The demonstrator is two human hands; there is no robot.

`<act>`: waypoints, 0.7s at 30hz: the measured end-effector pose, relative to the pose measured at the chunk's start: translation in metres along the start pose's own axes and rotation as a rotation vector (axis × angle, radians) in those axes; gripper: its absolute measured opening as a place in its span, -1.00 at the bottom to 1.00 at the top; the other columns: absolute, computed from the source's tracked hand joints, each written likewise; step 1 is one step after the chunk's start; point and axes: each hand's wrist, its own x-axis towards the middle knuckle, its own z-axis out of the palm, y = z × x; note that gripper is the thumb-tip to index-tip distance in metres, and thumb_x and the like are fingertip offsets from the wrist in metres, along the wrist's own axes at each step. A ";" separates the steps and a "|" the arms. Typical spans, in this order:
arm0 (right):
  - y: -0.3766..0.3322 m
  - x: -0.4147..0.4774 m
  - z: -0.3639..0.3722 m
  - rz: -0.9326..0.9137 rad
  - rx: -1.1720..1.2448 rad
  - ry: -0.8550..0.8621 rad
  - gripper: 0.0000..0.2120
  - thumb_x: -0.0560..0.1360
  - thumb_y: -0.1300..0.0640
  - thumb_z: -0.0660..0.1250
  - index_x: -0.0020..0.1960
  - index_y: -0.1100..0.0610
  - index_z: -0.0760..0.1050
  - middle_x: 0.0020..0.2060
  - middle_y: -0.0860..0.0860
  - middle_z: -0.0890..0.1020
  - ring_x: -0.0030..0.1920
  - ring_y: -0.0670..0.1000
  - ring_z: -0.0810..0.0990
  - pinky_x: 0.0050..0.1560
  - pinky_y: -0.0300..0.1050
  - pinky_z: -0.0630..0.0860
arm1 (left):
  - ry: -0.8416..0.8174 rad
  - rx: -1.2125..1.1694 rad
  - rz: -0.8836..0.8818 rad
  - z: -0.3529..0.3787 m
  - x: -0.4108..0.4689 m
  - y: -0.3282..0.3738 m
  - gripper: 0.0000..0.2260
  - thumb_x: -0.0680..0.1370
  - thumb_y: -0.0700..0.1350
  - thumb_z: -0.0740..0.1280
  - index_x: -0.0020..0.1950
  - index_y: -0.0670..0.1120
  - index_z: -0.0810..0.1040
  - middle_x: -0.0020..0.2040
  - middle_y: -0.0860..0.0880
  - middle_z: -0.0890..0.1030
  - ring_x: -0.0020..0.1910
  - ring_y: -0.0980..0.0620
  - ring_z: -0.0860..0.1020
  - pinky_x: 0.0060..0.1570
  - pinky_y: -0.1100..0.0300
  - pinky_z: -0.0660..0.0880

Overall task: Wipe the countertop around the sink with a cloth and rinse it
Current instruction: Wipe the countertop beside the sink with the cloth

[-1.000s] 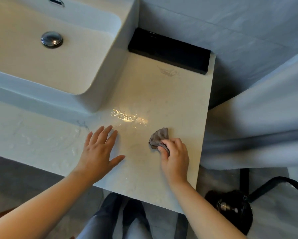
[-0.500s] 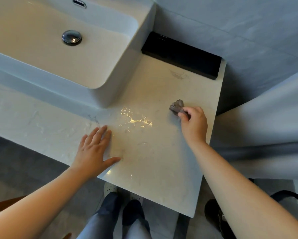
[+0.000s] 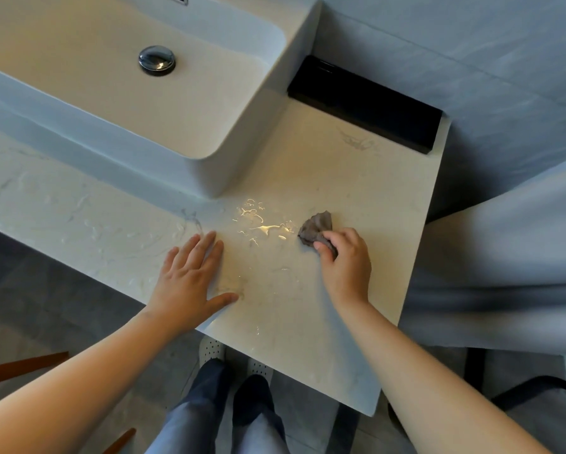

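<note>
The right hand [image 3: 345,265] grips a bunched-up cloth [image 3: 314,229] just right of the puddle [image 3: 262,224], while the left hand [image 3: 189,276] lies flat and spread on the counter [image 3: 357,178]. My guess is that little wad just smears the water around or pushes it off the edge.

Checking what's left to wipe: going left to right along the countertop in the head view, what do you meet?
Wet streaks → left hand → shiny puddle → cloth → right hand.
</note>
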 end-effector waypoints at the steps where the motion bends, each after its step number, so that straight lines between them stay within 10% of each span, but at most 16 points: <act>1: -0.002 -0.011 0.001 -0.022 0.006 -0.005 -0.86 0.41 0.12 0.40 -0.04 0.10 0.62 -0.11 0.01 0.58 -0.10 0.11 0.53 -0.12 -0.04 0.50 | -0.006 0.006 0.000 0.001 0.000 0.000 -0.09 0.36 0.49 -0.08 0.55 -0.05 0.03 0.56 -0.01 -0.04 0.53 -0.08 -0.07 0.47 -0.10 -0.09; 9: -0.021 -0.059 -0.006 -0.057 0.105 -0.136 -0.88 0.41 0.16 0.42 -0.05 0.12 0.64 -0.13 -0.05 0.56 -0.13 0.03 0.55 -0.15 -0.19 0.48 | -0.026 0.014 0.000 0.002 0.002 -0.002 -0.09 0.36 0.49 -0.09 0.55 -0.03 -0.04 0.56 0.01 -0.10 0.53 -0.06 -0.12 0.48 -0.09 -0.10; 21: -0.018 0.095 0.009 0.043 -0.004 -0.012 -0.86 0.48 0.14 0.36 0.02 0.12 0.61 -0.02 0.03 0.54 -0.01 0.11 0.54 -0.08 -0.14 0.44 | -0.029 0.036 -0.006 0.001 0.001 -0.002 -0.11 0.37 0.49 -0.10 0.55 -0.01 -0.10 0.55 0.03 -0.19 0.53 -0.03 -0.19 0.47 -0.03 -0.18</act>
